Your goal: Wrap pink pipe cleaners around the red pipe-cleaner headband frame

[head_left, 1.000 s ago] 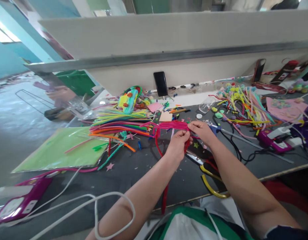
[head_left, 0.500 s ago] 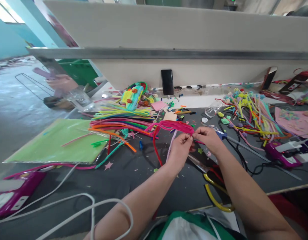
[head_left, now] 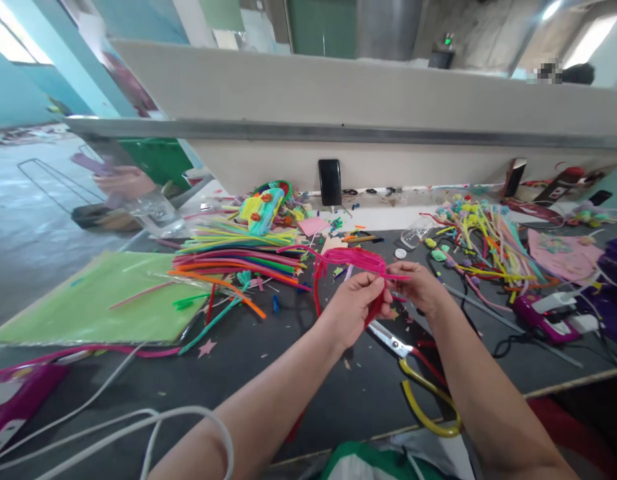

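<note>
A bundle of bent pink pipe cleaners (head_left: 355,260) lies along a red headband (head_left: 317,287), which curves down on the left side. My left hand (head_left: 355,303) is closed around the band and the near end of the bundle. At that same end, my right hand (head_left: 415,285) pinches a loose pink pipe cleaner tip that sticks out to the right. Below my hands rest scissors (head_left: 398,348) with yellow and red handles, partly under my right forearm. A heap of coloured pipe cleaners (head_left: 238,257) lies to the left of the bundle.
Green sheets in a clear bag (head_left: 103,297) lie at left. A black phone (head_left: 329,182) leans on the partition. Purple power strips (head_left: 543,317) sit on both sides, with a white cable (head_left: 118,437) at front left. Finished pipe-cleaner pieces (head_left: 483,233) pile up at right.
The pink bundle has turned and shows a wider loop. A pink tip now sticks out at my right fingers, and my right hand has shifted slightly away from the left. The view has tilted up.
</note>
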Available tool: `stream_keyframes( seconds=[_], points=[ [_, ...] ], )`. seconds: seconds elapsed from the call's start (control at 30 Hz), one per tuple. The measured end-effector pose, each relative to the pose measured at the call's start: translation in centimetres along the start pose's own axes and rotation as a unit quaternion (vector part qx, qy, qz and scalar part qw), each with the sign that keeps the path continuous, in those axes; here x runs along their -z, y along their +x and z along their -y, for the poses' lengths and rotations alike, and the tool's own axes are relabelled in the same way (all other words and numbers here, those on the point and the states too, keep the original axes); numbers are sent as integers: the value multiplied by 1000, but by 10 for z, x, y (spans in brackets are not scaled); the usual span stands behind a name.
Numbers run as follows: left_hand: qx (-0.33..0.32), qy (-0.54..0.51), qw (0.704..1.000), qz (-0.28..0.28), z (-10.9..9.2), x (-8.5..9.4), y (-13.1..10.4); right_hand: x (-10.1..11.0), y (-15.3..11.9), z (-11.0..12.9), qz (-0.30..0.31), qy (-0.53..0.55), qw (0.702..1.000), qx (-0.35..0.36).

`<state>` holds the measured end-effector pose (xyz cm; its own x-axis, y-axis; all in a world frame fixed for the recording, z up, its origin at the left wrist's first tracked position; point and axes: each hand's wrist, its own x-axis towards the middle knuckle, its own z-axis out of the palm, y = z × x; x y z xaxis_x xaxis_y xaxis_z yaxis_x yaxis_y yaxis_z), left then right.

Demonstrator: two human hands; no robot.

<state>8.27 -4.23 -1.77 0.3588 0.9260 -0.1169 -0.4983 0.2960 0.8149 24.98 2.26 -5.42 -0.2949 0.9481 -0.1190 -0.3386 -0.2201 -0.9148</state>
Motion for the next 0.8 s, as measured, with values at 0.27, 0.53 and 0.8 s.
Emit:
stream_keyframes(
  seconds=[0.27, 0.53, 0.8],
  points=[
    [-11, 66, 998, 7, -4, -15, 7, -14, -9, -3, 26, 52, 995, 83],
    [-9, 94, 995, -13, 0, -6, 6, -9, -8, -8, 40, 15, 994, 100],
    [13, 77, 997, -15, 0, -3, 7, -9, -9, -6, 53, -36, 991, 118]
  ],
)
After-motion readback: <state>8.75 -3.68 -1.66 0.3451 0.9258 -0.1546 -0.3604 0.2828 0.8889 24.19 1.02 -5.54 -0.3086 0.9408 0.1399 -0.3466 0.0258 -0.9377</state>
